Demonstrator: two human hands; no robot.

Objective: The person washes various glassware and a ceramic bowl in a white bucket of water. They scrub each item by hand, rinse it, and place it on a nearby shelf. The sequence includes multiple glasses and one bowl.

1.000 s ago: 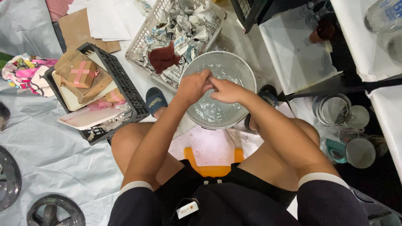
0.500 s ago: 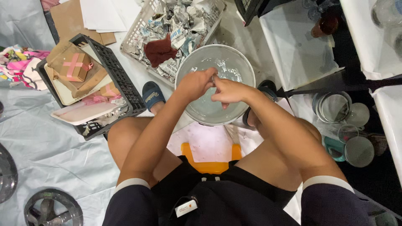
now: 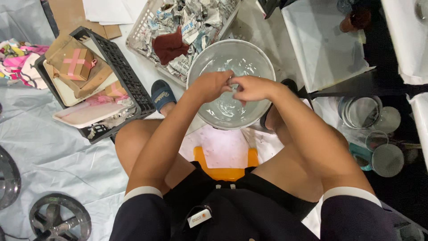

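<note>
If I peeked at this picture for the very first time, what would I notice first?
First, the two bare hands, left hand and right hand, meeting fingertip to fingertip over the round clear basin of water in the middle. Next, the white plastic basket of crumpled newspaper just behind the basin, and the black plastic crate at the left, holding a brown cardboard box taped with a pink cross.

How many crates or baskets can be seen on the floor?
2: a black crate with cardboard left of the basin, and a white basket of crumpled newspaper behind it. Others may lie outside the view.
</note>
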